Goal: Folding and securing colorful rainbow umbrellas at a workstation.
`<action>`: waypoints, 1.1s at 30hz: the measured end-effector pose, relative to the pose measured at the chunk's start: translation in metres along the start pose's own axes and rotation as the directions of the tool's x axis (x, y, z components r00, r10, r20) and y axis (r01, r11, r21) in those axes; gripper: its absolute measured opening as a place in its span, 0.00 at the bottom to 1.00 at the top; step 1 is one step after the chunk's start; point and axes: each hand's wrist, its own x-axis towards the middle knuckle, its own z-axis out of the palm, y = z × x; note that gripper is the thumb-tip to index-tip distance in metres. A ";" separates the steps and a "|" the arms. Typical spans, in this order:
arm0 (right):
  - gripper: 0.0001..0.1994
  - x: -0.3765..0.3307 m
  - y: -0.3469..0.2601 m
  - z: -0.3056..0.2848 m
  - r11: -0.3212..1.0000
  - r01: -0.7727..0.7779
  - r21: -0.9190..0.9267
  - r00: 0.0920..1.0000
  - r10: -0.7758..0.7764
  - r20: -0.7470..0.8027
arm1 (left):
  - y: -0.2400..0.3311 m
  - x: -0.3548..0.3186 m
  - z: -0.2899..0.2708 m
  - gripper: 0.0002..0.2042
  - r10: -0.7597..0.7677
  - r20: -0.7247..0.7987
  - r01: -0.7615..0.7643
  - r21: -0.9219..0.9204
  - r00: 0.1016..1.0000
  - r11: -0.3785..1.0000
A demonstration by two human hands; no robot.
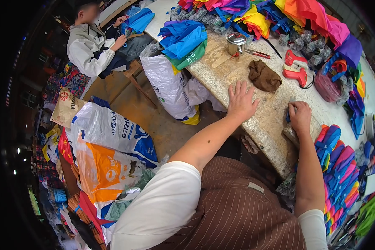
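My left hand (241, 102) rests on the worn tabletop (214, 68) near its front edge, fingers spread, with nothing in it. Just beyond its fingertips lies a crumpled brown cloth (264, 76). To the right, my right hand (301, 116) is closed over a small tool with a grey metal tip (293, 99). A bit of blue shows beside the fingers; the hand hides most of the tool, so its kind is unclear. Farther back on the table are a shiny metal pot with a lid (236, 43) and a tool with a red handle (258, 53).
Two red hot-glue-gun-shaped tools (295, 74) lie right of the cloth. Colourful folded umbrellas (254, 21) line the far side; more rolled ones (337, 166) are stacked at right. White sacks (164, 83) stand at left. Another person (89, 46) sits at far left handling blue fabric.
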 end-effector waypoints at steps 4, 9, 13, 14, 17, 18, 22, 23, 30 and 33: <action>0.08 0.000 0.001 0.000 1.000 0.003 -0.006 1.000 -0.003 0.008 | 0.001 0.001 -0.001 0.27 -0.003 0.014 0.003 -0.004 1.000 1.000; 0.08 0.000 0.001 0.000 1.000 -0.007 0.003 1.000 0.007 0.026 | 0.001 0.000 -0.001 0.27 -0.005 0.031 0.005 -0.001 1.000 1.000; 0.09 0.000 0.002 0.000 1.000 -0.013 -0.002 0.999 0.013 0.034 | 0.001 0.000 0.000 0.27 -0.002 0.013 0.002 -0.005 1.000 1.000; 0.09 0.000 0.002 -0.001 1.000 -0.013 -0.001 0.999 0.013 0.034 | 0.000 0.000 0.001 0.27 0.008 -0.018 -0.008 -0.006 1.000 1.000; 0.09 0.001 0.001 -0.002 1.000 -0.021 -0.004 0.999 0.021 0.040 | 0.000 0.000 0.002 0.27 0.014 -0.029 -0.014 -0.006 0.999 1.000; 0.09 0.001 0.002 -0.001 1.000 -0.017 -0.003 0.999 0.017 0.035 | 0.000 0.000 0.003 0.27 0.015 -0.029 -0.015 -0.006 0.999 1.000; 0.09 0.000 0.001 -0.001 1.000 -0.008 -0.001 1.000 0.008 0.026 | -0.001 0.000 0.003 0.27 0.014 -0.029 -0.014 -0.002 0.999 1.000; 0.09 0.001 0.001 -0.001 1.000 -0.008 -0.001 1.000 0.008 0.025 | -0.001 0.000 0.003 0.27 0.011 -0.024 -0.011 -0.002 1.000 1.000; 0.09 0.000 0.002 0.000 1.000 -0.009 0.005 1.000 0.009 0.016 | 0.000 0.000 0.001 0.27 0.007 -0.001 -0.007 0.001 1.000 1.000; 0.08 0.000 0.000 -0.001 1.000 -0.012 0.002 1.000 0.012 0.015 | 0.001 0.000 0.000 0.27 0.001 0.001 -0.001 -0.004 1.000 1.000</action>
